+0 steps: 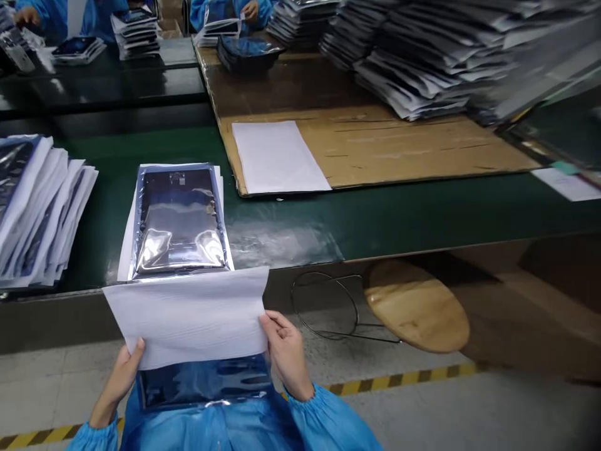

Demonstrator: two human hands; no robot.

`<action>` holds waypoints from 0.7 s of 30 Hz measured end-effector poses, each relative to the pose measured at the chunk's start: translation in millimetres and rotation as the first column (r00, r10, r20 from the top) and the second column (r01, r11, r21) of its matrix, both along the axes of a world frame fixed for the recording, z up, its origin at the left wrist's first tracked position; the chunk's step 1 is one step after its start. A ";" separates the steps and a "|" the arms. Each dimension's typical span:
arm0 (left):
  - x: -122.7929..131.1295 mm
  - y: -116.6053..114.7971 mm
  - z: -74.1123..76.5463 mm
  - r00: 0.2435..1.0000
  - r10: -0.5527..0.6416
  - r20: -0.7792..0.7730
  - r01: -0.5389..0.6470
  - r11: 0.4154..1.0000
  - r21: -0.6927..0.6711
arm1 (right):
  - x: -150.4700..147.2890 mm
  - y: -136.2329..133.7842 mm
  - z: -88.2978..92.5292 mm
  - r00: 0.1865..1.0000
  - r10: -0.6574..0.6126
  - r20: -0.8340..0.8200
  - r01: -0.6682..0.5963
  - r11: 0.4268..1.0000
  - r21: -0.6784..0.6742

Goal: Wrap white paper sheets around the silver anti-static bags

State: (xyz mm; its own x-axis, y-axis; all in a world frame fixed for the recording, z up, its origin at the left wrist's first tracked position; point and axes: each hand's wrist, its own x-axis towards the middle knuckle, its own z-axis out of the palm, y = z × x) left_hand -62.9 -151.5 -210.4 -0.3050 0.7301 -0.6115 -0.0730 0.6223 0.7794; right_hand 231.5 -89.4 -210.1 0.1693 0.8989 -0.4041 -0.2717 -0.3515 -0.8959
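My left hand (pixel 124 376) pinches the lower left edge of a white paper sheet (pixel 188 319), thumb on top. At its right edge, my right hand (pixel 286 351) grips the same sheet between thumb and fingers. Below the paper, a dark flat panel in a clear plastic bag (pixel 206 382) rests near my lap; the sheet covers its upper part. Just beyond the paper, another bagged dark panel (pixel 181 219) lies on white paper at the bench edge. It looks shiny and rectangular.
A stack of bagged panels and paper (pixel 42 213) sits at left on the green bench (pixel 399 213). Cardboard (pixel 399 144) carries a white sheet (pixel 279 156) and tall leaning stacks (pixel 422 56). A wooden stool (pixel 417 305) stands below. Co-workers in blue sleeves (pixel 101 19) sit opposite.
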 end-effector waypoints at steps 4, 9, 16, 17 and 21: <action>9.2 -0.4 0.3 0.998 -0.048 0.037 0.049 0.998 -0.026 | 4.1 -13.3 -19.4 0.991 -0.126 0.054 0.130 0.989 -0.075; 22.5 -8.5 -1.4 0.996 -0.084 0.038 0.087 0.994 -0.071 | 5.7 -35.2 -29.3 0.962 -0.203 0.182 0.233 0.958 -0.165; 26.7 -49.4 -3.7 0.987 -0.145 0.074 0.158 0.965 -0.211 | 18.9 -68.6 -33.5 0.994 -0.060 0.088 0.086 0.942 -0.325; 26.3 -54.1 -3.0 0.985 -0.154 0.078 0.169 0.957 -0.236 | 20.6 -71.8 -34.4 0.996 -0.048 0.073 0.070 0.937 -0.342; 21.6 -62.9 -1.4 0.975 -0.203 0.093 0.222 0.930 -0.292 | 27.5 -77.3 -32.1 0.999 0.018 0.030 -0.006 0.935 -0.355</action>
